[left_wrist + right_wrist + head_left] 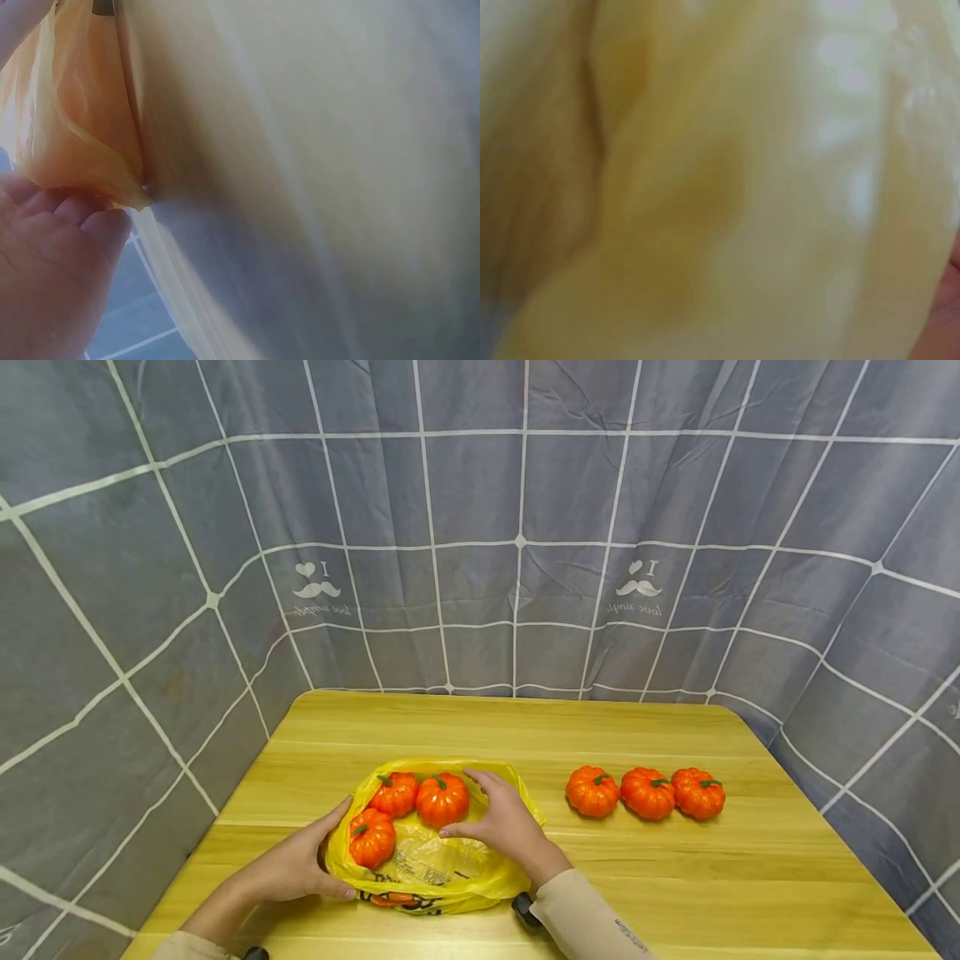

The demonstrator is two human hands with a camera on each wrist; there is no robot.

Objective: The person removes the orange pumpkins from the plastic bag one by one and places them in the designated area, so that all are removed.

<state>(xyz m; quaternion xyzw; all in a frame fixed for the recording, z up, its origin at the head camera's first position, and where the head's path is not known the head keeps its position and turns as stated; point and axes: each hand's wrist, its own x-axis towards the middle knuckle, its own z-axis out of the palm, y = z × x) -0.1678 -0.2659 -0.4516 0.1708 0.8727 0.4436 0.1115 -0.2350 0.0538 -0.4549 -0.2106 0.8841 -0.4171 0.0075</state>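
A yellow plastic bag [442, 893] lies with its mouth spread wide on the table, and three small orange toy pumpkins with green stems rest inside: one pumpkin [372, 838] at the left, another pumpkin [395, 794] behind it, and a third pumpkin [442, 800] at the back middle. My left hand [300, 857] holds the bag's left side, fingers behind and thumb in front. In the left wrist view its curled fingers [71, 206] meet the bag film. My right hand [502, 822] reaches over the bag's right side, thumb and fingers spread beside the third pumpkin.
Right of the bag, three more pumpkins stand in a row on the wooden table [675, 877]: the left one [592, 792], the middle one [648, 793] and the right one [698, 793]. A grey checked curtain [480, 585] surrounds the table's back and sides.
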